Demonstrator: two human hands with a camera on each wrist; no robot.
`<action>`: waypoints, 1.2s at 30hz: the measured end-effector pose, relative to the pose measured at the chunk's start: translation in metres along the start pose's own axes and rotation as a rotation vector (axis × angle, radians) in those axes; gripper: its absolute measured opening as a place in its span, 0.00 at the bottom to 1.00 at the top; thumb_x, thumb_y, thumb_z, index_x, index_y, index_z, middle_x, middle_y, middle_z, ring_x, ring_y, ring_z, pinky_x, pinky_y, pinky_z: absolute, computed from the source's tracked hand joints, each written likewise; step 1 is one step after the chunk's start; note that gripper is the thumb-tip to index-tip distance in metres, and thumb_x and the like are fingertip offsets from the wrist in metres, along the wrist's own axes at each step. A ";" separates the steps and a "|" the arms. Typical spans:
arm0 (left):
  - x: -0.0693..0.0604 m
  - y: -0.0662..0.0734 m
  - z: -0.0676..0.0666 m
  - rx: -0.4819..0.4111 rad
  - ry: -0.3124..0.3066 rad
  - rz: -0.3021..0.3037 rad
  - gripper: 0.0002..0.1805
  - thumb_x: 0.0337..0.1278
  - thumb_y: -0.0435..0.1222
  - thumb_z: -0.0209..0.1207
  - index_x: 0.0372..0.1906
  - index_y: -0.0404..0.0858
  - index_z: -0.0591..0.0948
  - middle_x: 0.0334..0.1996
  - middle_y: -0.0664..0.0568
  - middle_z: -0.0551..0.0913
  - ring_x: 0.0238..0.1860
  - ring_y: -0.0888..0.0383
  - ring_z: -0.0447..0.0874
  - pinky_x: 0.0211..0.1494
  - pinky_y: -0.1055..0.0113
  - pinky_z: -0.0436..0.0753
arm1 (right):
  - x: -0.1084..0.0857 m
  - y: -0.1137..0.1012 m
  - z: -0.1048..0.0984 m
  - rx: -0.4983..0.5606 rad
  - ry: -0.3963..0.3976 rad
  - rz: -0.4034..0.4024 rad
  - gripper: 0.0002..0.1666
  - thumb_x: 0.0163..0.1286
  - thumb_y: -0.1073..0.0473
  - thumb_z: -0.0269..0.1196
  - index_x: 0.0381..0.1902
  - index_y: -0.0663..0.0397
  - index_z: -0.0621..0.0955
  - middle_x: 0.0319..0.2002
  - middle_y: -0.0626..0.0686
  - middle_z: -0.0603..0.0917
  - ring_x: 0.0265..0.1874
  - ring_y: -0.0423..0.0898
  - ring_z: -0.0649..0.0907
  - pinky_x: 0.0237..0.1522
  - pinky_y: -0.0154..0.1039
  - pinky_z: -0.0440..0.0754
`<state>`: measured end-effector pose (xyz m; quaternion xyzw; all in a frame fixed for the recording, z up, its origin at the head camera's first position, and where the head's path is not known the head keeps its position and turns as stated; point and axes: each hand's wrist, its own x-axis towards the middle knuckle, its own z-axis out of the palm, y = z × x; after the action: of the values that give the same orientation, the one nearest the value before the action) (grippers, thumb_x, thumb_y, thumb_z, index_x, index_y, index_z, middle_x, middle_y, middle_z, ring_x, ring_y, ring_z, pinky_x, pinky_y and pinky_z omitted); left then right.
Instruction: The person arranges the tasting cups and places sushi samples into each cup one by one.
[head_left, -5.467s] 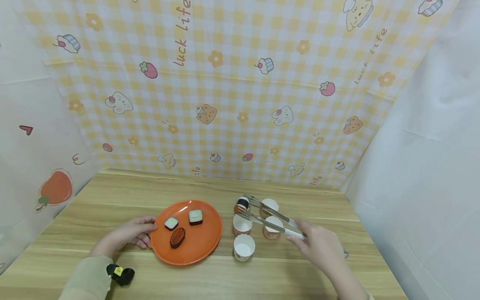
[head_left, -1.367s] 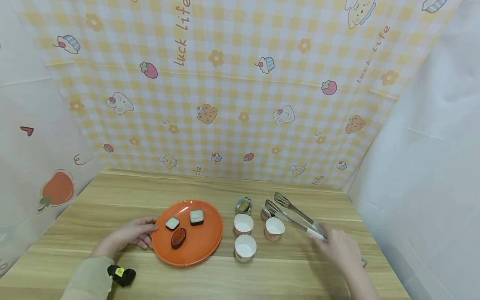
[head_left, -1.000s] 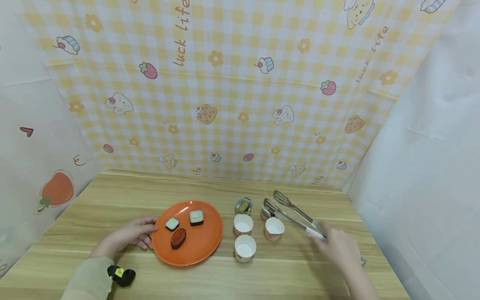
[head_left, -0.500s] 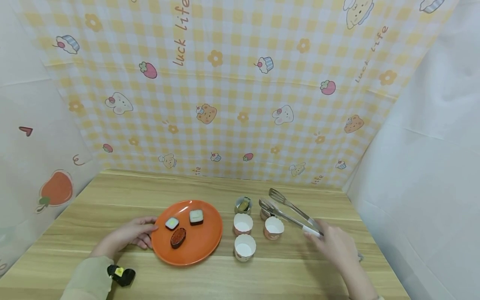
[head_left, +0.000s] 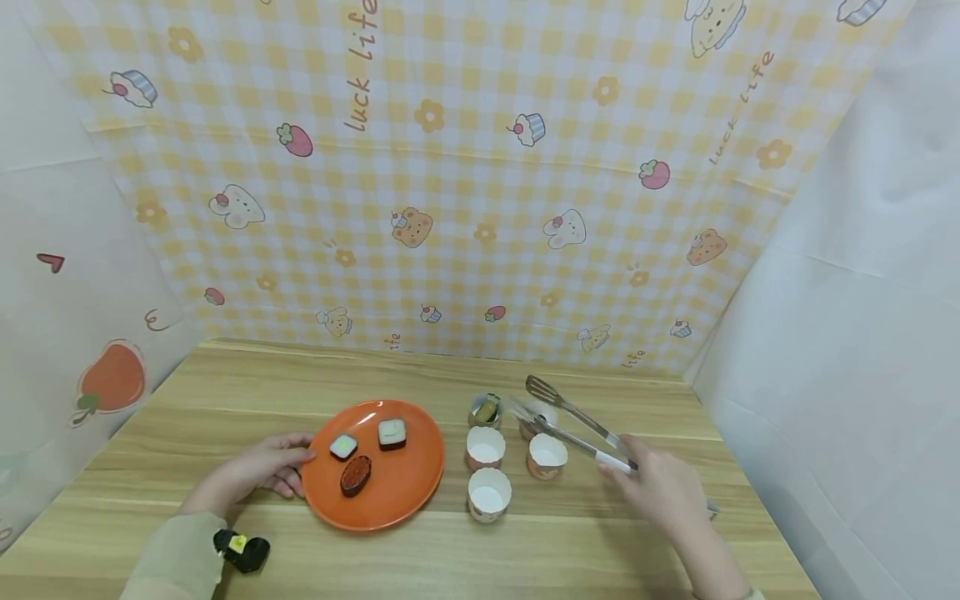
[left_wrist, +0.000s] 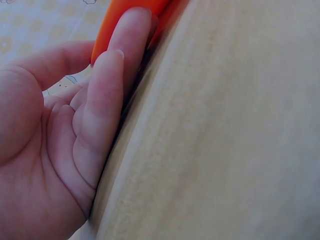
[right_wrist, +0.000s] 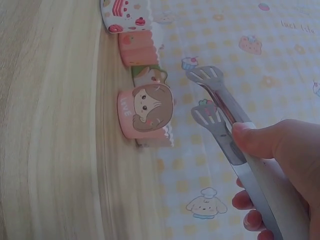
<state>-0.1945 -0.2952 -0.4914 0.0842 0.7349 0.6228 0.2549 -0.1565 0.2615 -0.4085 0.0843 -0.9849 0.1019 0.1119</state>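
Note:
My left hand (head_left: 262,468) pinches the left rim of an orange plate (head_left: 408,492), thumb above and fingers below. On the plate sit three toy sushi pieces: a small white square with a yellow-green centre (head_left: 342,447), a larger white square (head_left: 392,432) and a red-topped oval (head_left: 356,475). My right hand (head_left: 663,483) holds metal tongs with white handles (head_left: 615,461), their arms apart and nothing between the tips. The tips hover over the back right paper cup (head_left: 529,432), which has something dark inside. A greenish-brown piece (head_left: 486,409) lies in the back left cup (head_left: 480,424).
Three more paper cups stand nearer: a middle left cup (head_left: 485,454), a front left cup (head_left: 489,500) and a front right cup (head_left: 547,463). The wooden table (head_left: 300,567) ends at a yellow checked cloth (head_left: 465,183) behind, with white cloth at both sides.
Earlier, the tongs held a black, white and orange-red piece over the back left cup. They then moved right, spread, and have drifted left over the last second. My left hand stays on the plate.

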 end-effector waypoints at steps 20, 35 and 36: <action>0.001 -0.003 -0.001 -0.003 -0.011 0.019 0.32 0.71 0.36 0.48 0.65 0.16 0.54 0.28 0.42 0.83 0.26 0.55 0.83 0.30 0.63 0.84 | 0.001 -0.018 0.000 0.010 0.022 -0.069 0.36 0.58 0.35 0.66 0.52 0.58 0.80 0.24 0.46 0.82 0.15 0.36 0.70 0.15 0.32 0.69; 0.001 -0.003 0.000 -0.006 -0.006 0.026 0.30 0.72 0.36 0.48 0.65 0.17 0.55 0.28 0.42 0.83 0.25 0.55 0.83 0.29 0.64 0.83 | 0.000 -0.031 0.002 0.005 0.071 -0.155 0.34 0.53 0.40 0.71 0.51 0.57 0.82 0.21 0.44 0.80 0.12 0.33 0.68 0.14 0.27 0.66; 0.001 -0.003 0.000 -0.007 -0.006 0.026 0.30 0.72 0.36 0.47 0.65 0.17 0.55 0.28 0.42 0.83 0.25 0.55 0.83 0.29 0.64 0.83 | 0.000 -0.032 0.002 0.006 0.073 -0.159 0.34 0.53 0.39 0.71 0.50 0.57 0.82 0.21 0.44 0.80 0.12 0.33 0.67 0.13 0.28 0.66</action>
<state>-0.1945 -0.2958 -0.4946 0.0946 0.7308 0.6283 0.2494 -0.1514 0.2302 -0.4045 0.1591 -0.9700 0.0987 0.1554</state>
